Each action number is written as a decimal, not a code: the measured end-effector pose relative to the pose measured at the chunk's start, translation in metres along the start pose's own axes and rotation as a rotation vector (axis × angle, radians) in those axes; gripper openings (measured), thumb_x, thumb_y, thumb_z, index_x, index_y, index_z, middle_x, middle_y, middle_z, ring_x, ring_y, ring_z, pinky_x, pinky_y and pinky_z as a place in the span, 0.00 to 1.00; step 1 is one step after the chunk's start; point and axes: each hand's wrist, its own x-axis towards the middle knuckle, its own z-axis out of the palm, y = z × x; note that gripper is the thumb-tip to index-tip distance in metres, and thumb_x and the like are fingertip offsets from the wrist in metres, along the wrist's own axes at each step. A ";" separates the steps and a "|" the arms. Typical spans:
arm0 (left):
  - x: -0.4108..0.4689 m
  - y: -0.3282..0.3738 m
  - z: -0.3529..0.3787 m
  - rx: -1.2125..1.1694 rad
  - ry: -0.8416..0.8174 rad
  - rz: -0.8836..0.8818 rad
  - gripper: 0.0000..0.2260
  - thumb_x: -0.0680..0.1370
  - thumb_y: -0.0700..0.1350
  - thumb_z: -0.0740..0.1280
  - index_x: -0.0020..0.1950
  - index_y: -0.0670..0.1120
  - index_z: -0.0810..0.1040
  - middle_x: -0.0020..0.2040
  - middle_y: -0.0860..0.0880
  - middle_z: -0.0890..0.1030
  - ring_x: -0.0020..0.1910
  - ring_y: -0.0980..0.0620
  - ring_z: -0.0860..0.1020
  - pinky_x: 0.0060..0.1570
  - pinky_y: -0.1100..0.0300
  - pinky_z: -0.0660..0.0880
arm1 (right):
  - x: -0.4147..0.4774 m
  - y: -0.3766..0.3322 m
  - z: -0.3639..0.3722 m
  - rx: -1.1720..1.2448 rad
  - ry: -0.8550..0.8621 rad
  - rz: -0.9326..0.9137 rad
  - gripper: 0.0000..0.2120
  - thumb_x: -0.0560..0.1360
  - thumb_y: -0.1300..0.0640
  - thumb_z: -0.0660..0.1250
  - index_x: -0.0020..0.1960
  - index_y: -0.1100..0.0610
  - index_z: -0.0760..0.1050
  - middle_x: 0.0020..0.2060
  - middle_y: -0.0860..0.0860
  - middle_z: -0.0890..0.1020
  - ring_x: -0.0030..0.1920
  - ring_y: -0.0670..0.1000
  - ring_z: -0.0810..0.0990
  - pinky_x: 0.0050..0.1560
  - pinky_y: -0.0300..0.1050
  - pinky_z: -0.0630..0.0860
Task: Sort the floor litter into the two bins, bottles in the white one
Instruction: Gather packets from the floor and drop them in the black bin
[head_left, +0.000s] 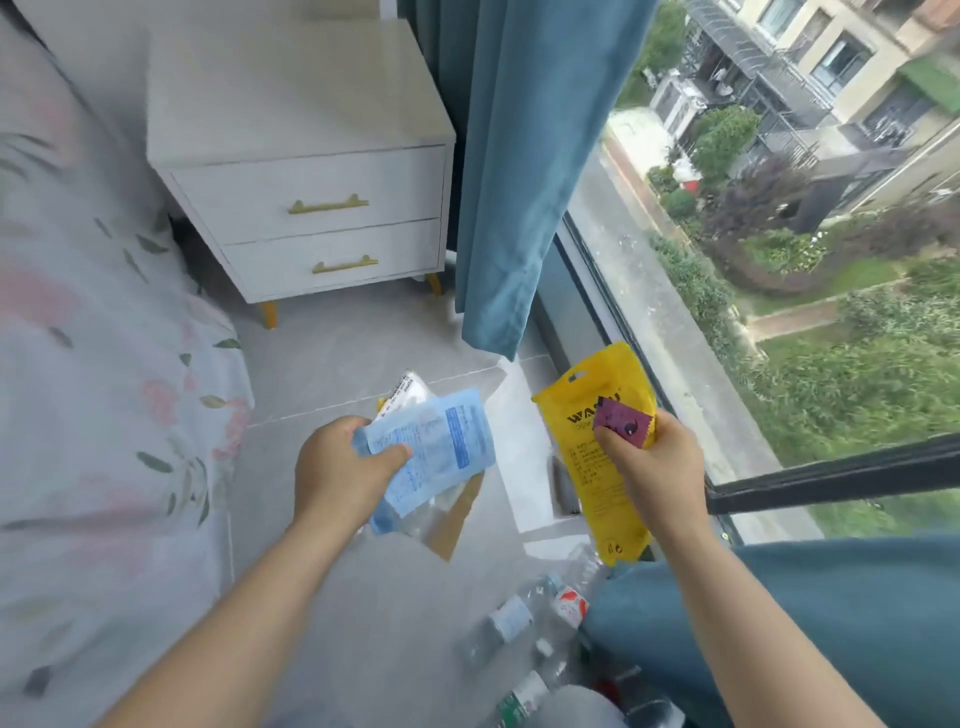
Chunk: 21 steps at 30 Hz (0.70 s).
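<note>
My left hand grips a light blue printed pouch, with a clear wrapper and a white packet bunched behind it. My right hand holds a yellow pouch upright and pinches a small purple wrapper against it with the thumb. Both hands are held above the grey floor. Several clear plastic bottles lie on the floor at the lower right, below my right forearm. No bin is in view.
A white bedside cabinet with gold handles stands at the back. A bed with floral bedding fills the left. Blue curtains hang at the floor-to-ceiling window on the right; more blue cloth sits at lower right.
</note>
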 end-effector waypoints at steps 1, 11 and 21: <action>-0.013 0.016 -0.013 -0.005 -0.013 0.006 0.13 0.67 0.45 0.75 0.30 0.49 0.71 0.30 0.51 0.75 0.31 0.49 0.73 0.29 0.59 0.65 | -0.011 -0.017 -0.016 -0.006 0.013 0.011 0.10 0.70 0.56 0.72 0.42 0.63 0.77 0.36 0.59 0.82 0.35 0.59 0.79 0.34 0.48 0.75; -0.132 0.105 -0.136 0.275 -0.176 0.201 0.06 0.70 0.46 0.73 0.40 0.47 0.78 0.35 0.52 0.76 0.36 0.49 0.75 0.29 0.64 0.65 | -0.133 -0.145 -0.131 -0.016 0.031 0.093 0.11 0.71 0.57 0.71 0.39 0.64 0.74 0.34 0.61 0.78 0.33 0.58 0.72 0.34 0.55 0.74; -0.170 0.094 -0.178 0.368 -0.296 0.190 0.15 0.70 0.43 0.71 0.31 0.54 0.66 0.30 0.55 0.70 0.33 0.52 0.71 0.28 0.66 0.61 | -0.192 -0.178 -0.128 -0.055 -0.016 0.099 0.12 0.73 0.56 0.69 0.36 0.62 0.72 0.31 0.59 0.76 0.30 0.49 0.68 0.30 0.45 0.66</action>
